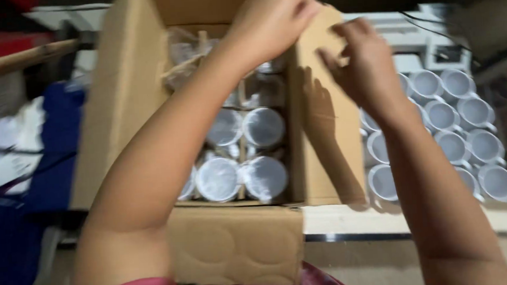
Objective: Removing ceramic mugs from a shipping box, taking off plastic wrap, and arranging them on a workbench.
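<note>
An open brown cardboard box [236,243] sits in front of the person, packed with white mugs wrapped in clear plastic [249,160]. Both the left hand [272,18] and right hand [363,65] pinch its upright right flap [323,126]. Unwrapped white mugs [464,129] stand just beside it on the right.

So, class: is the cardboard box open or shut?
Open. The cardboard box has its flaps raised, both hands at the right flap, and wrapped mugs show inside.
</note>
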